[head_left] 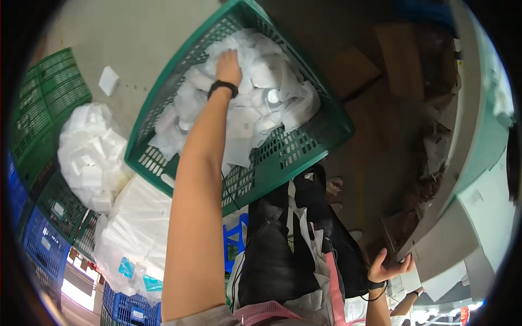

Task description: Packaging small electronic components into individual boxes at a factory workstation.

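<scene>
My left arm stretches into a large green plastic basket [340, 127] full of crumpled white packets [272, 70]. My left hand [229, 70], with a black band at the wrist, is down among the packets; its fingertips are partly hidden, so its grip does not show. Low on the right is my right hand [387, 269], also banded in black, with a thin dark cord at the wrist. Its thumb and fingers are apart with nothing seen between them, close by the edge of a pale worktable [435, 244].
Stuffed clear bags [92, 157] of white pieces stand left of the basket, beside stacked green crates [49, 98] and blue crates [46, 242]. A small white block [109, 81] lies on the floor. Cardboard boxes [399, 60] sit in shadow at right. Another person's forearm [405, 304] shows lower right.
</scene>
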A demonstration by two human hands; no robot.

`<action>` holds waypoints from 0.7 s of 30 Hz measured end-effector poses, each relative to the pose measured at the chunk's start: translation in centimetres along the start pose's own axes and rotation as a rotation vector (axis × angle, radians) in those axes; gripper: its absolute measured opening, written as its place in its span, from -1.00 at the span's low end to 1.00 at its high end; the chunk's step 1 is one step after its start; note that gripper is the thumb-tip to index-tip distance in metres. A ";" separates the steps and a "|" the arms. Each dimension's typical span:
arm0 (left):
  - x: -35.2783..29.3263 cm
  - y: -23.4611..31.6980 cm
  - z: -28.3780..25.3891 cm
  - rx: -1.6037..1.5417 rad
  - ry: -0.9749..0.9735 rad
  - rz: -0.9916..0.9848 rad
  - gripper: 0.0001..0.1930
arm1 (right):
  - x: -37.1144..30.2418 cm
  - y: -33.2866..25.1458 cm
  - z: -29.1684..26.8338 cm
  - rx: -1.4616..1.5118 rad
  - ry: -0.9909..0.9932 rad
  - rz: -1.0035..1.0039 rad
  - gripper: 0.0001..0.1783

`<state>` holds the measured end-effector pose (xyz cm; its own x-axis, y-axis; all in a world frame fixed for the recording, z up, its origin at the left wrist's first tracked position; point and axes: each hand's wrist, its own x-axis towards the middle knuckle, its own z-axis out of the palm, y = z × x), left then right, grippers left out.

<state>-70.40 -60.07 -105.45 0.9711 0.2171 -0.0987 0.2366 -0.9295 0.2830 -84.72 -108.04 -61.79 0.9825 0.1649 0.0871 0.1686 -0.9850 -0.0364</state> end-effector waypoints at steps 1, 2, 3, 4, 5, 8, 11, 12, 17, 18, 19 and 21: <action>0.6 0.2 1.0 0.078 -0.022 -0.032 -0.52 | 0.1 0.1 0.1 -0.018 -0.004 -0.008 -0.28; 0.8 0.5 1.9 0.101 -0.159 -0.161 -0.54 | -0.1 0.4 0.3 -0.043 -0.015 -0.014 -0.28; 1.3 2.0 2.4 0.108 -0.295 -0.282 -0.57 | -0.1 1.0 0.2 0.007 0.003 -0.028 -0.27; 0.8 1.5 2.6 0.245 -0.205 -0.196 -0.66 | -0.2 1.0 0.2 0.085 0.017 -0.035 -0.27; 1.2 0.8 2.7 0.304 -0.293 -0.168 -0.46 | -0.1 0.8 0.3 0.076 0.012 -0.034 -0.27; -1.2 1.3 2.7 0.282 -0.122 -0.121 -0.69 | 0.0 0.4 -0.1 0.023 0.009 0.016 -0.25; -3.0 1.6 0.0 0.105 -0.218 -0.070 -0.59 | 0.1 0.2 0.3 0.114 -0.018 0.030 -0.26; -3.5 1.8 -1.5 0.043 -0.194 -0.072 -0.55 | -0.5 0.9 0.4 0.073 0.022 0.007 -0.26; -8.2 1.6 -11.4 -0.352 -0.211 -0.208 -0.50 | -0.5 0.8 0.5 0.173 0.043 0.000 -0.33; -10.1 0.7 -13.7 -0.388 -0.184 -0.218 -0.48 | -0.5 0.6 0.5 0.180 0.029 0.003 -0.33; -11.2 2.1 -16.6 -0.541 -0.273 -0.335 -0.49 | -0.3 0.7 0.2 0.156 0.016 0.007 -0.34; -14.4 5.7 -20.3 -0.855 -0.415 -0.509 -0.53 | -0.6 1.0 0.6 0.152 0.006 0.043 -0.39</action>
<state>-82.46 -62.50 -83.07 0.7048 0.2516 -0.6632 0.7086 -0.2075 0.6744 -85.11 -109.14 -62.49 0.9886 0.1218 0.0881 0.1367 -0.9721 -0.1906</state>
